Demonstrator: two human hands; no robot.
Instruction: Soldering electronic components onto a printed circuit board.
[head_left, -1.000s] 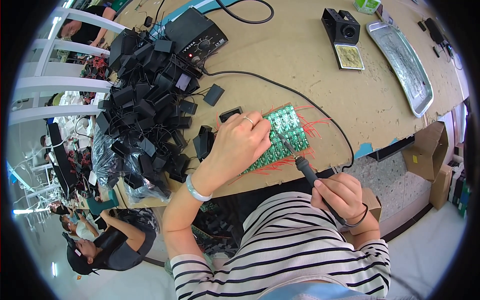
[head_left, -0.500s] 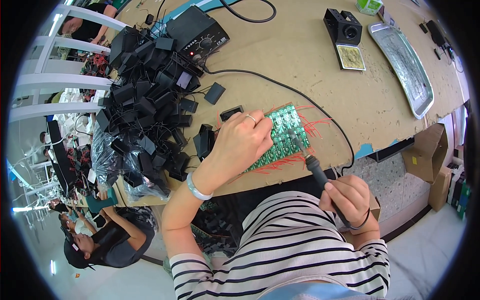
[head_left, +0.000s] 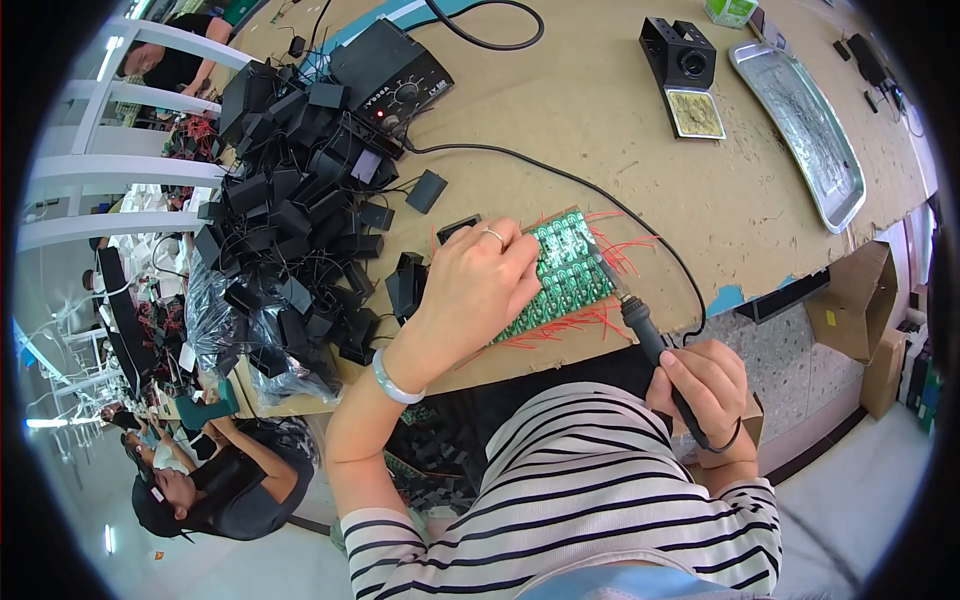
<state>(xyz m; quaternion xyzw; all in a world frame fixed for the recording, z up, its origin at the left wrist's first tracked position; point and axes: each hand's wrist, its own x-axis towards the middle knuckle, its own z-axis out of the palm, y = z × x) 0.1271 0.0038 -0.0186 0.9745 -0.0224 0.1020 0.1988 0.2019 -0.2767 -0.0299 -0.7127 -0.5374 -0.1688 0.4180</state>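
A green panel of small circuit boards (head_left: pixel 572 262) lies on the table in front of me, with thin red wires (head_left: pixel 560 330) sticking out along its edges. My left hand (head_left: pixel 478 285) rests over the panel's left end, fingers curled together; whatever they pinch is hidden beneath them. My right hand (head_left: pixel 705 385) grips a soldering iron (head_left: pixel 648 328) by its black handle. The iron slants up and left, its metal tip over the panel's right part; whether it touches is unclear. A black plastic case (head_left: pixel 407 285) sits just left of my left hand.
Many black cases with leads (head_left: pixel 290 200) are heaped at left beside a soldering station (head_left: pixel 395 80), whose cord (head_left: pixel 560 170) crosses the table. At far right stand an iron holder with yellow sponge (head_left: pixel 695 112) and a metal tray (head_left: pixel 805 140). Co-workers sit at left.
The soldering iron's tip has shifted right across the panel, and my right hand has moved slightly right and up with it. My left hand stays nearly where it was.
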